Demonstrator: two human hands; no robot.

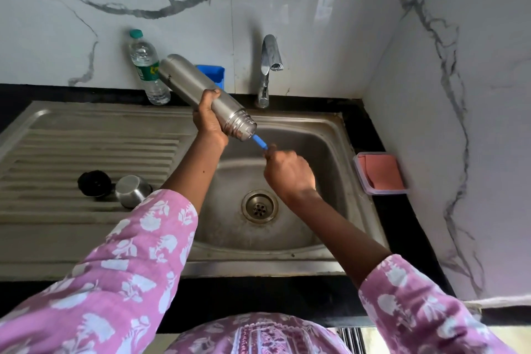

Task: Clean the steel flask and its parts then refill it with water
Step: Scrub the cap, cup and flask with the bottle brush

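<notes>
Our left hand [208, 121] grips the steel flask [201, 95] tilted over the sink [330, 135]; our right hand [288, 172] pinches the blue bottle-brush handle [260, 143] at its mouth. Scrub with full strokes, flask steady.

Uncapped steel flask [201, 89] tilted mouth-down over the sink [330, 135].

- The blue brush handle [260, 142] runs into the mouth of my steel flask [201, 92]; its working end is hidden inside
- My right hand [288, 174] covers the handle's other end
- My sleeve [161, 215] cuts off part of the steel cup [132, 190]; the small print on the flask, perhaps a logo, is unreadable
</notes>
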